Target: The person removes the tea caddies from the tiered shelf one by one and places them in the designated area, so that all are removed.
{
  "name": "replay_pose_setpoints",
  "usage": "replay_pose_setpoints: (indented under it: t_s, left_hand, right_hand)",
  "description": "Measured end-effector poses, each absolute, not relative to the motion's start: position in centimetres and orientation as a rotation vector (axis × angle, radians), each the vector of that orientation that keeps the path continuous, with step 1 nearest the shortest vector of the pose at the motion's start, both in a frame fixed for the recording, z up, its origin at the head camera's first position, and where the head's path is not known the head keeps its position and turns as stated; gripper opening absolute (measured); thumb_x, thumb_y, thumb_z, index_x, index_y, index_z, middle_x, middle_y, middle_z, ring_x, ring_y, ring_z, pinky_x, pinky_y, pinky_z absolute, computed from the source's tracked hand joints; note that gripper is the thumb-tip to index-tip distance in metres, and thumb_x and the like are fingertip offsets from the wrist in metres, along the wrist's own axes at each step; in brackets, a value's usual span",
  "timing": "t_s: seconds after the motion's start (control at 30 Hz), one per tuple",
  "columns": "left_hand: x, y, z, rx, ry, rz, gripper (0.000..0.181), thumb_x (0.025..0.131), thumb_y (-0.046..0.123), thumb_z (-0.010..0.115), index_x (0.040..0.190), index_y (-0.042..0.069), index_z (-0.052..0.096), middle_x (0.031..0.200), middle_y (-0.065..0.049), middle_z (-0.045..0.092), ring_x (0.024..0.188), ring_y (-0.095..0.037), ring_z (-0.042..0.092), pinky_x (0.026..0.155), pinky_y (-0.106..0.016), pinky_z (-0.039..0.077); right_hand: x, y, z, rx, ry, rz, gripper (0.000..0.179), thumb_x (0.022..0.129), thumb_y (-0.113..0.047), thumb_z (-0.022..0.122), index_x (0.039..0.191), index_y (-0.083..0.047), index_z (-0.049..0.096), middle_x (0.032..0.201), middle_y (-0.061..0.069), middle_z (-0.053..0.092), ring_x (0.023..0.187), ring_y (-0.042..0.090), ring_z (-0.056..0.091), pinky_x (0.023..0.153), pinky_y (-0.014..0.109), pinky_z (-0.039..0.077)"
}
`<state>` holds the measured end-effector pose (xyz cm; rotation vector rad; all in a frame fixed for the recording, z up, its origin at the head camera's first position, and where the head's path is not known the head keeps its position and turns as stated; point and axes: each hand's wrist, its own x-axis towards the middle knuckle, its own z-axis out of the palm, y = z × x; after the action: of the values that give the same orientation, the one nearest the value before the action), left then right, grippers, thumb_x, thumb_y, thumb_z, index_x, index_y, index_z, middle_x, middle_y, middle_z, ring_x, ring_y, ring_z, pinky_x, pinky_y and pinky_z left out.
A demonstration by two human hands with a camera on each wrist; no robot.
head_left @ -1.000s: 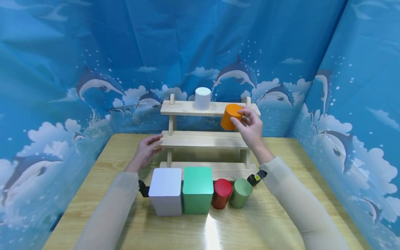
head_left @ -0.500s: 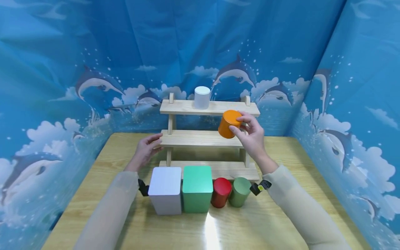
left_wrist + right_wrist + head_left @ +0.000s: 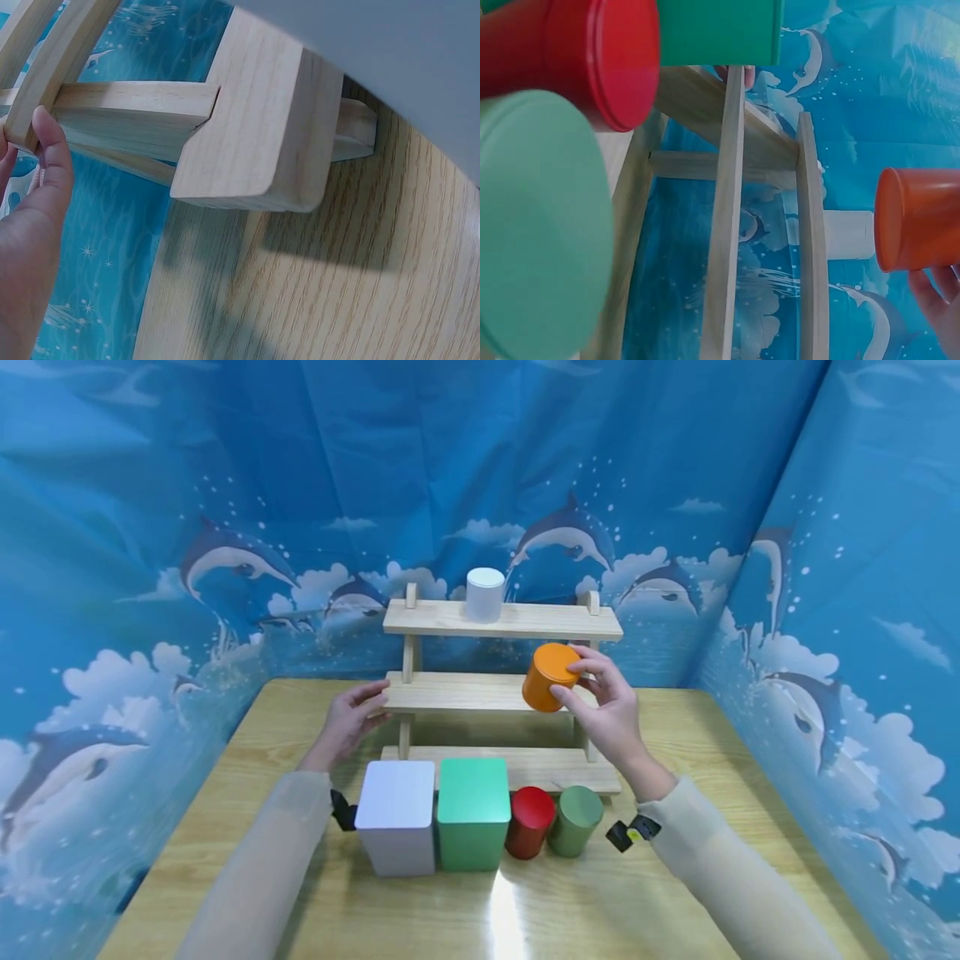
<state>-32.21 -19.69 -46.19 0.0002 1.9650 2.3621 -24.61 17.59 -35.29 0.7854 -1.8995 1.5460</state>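
Observation:
My right hand [image 3: 613,712] grips an orange cylinder [image 3: 549,678] by its right side, thumb in front. The cylinder is slightly tilted in front of the right part of the middle board of a three-tier wooden display rack [image 3: 457,692]. In the right wrist view the orange cylinder [image 3: 922,217] is apart from the rack boards. My left hand [image 3: 348,720] pinches the left end of the middle board; in the left wrist view, the thumb of the left hand [image 3: 37,225] presses against the wood. A white cylinder [image 3: 484,597] stands on the top board.
In front of the rack stand a white block [image 3: 397,818], a green block [image 3: 474,814], a red cylinder [image 3: 530,823] and a pale green cylinder [image 3: 575,821] in a row on the wooden table [image 3: 630,902]. A blue dolphin-print curtain [image 3: 360,460] encloses the back and sides.
My right hand has lowered the orange cylinder from near the top board to the height of the middle board. The left hand stays at the board's left end.

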Motion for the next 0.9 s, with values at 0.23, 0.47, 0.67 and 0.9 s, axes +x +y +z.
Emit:
replay_pose_setpoints:
  t_s: [0.23, 0.47, 0.67, 0.9]
  left_hand:
    - [-32.2, -19.6, -46.2, -0.006, 1.967, 2.359, 0.048, 0.088, 0.021, 0.064, 0.131, 0.005, 0.051, 0.135, -0.014, 0.042, 0.104, -0.018, 0.054, 0.085, -0.031, 0.052]
    - [-32.2, -19.6, -46.2, 0.001, 1.959, 2.369, 0.047, 0.089, 0.02, 0.064, 0.131, 0.004, 0.051, 0.135, -0.014, 0.043, 0.103, -0.018, 0.055, 0.083, -0.03, 0.053]
    - [-32.1, -19.7, -46.0, 0.012, 1.963, 2.363, 0.047, 0.089, 0.02, 0.064, 0.131, 0.005, 0.051, 0.134, -0.012, 0.044, 0.103, -0.018, 0.055, 0.083, -0.029, 0.053]
    - [-31.3, -19.6, -45.0, 0.018, 1.956, 2.336, 0.044, 0.091, 0.015, 0.06, 0.132, 0.003, 0.05, 0.137, -0.016, 0.04, 0.103, -0.017, 0.056, 0.087, -0.033, 0.051]
  right_hand:
    - [-23.8, 17.9, -36.2, 0.811, -1.898, 1.574, 0.031, 0.076, 0.016, 0.067, 0.103, 0.009, 0.055, 0.127, 0.021, 0.05, 0.113, 0.027, 0.052, 0.087, 0.026, 0.05]
    - [-23.0, 18.8, -37.1, 0.785, -1.913, 1.568, 0.03, 0.075, 0.018, 0.066, 0.102, 0.011, 0.055, 0.125, 0.023, 0.05, 0.113, 0.025, 0.052, 0.086, 0.025, 0.05]
    - [-22.6, 19.7, -38.0, 0.749, -1.92, 1.587, 0.029, 0.076, 0.013, 0.069, 0.101, 0.011, 0.055, 0.124, 0.022, 0.051, 0.114, 0.026, 0.05, 0.086, 0.025, 0.051]
    - [-22.1, 20.9, -39.0, 0.718, -1.928, 1.582, 0.029, 0.074, 0.015, 0.069, 0.1, 0.011, 0.055, 0.123, 0.026, 0.05, 0.115, 0.026, 0.049, 0.085, 0.023, 0.051]
